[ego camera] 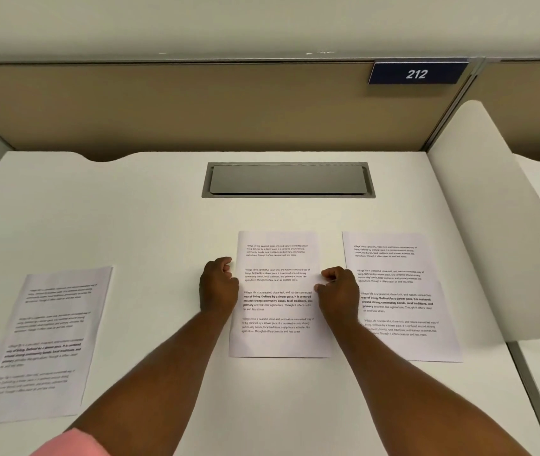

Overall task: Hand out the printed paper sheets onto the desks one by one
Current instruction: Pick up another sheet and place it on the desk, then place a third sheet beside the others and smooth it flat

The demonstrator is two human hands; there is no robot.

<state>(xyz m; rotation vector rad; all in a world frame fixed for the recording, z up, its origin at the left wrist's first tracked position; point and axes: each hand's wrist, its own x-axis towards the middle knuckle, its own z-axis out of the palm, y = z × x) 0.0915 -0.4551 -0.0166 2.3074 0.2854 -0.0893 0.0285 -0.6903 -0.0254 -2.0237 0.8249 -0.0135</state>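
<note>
- Head view: white desk [163, 218], three printed sheets flat on it.
- Middle sheet [277, 343] at ctr; L hand [218, 284] curled at its 9 o'clock edge, R hand [339, 291] curled at 3 o'clock edge, fingertips pinching the margins.
- Right sheet [403, 307] just beside, partly under R hand; left sheet [41, 343] well apart at 9 o'clock.
- Grey cable hatch [288, 180] at 12; plate "212" [417, 73] on partition at 1.

A: Light even, soft, from overhead; faint shadows under both forearms on the desk [163, 225].
B: Centre sharp. The left printed sheet [44, 343] smears; wide-angle bending at edges.
</note>
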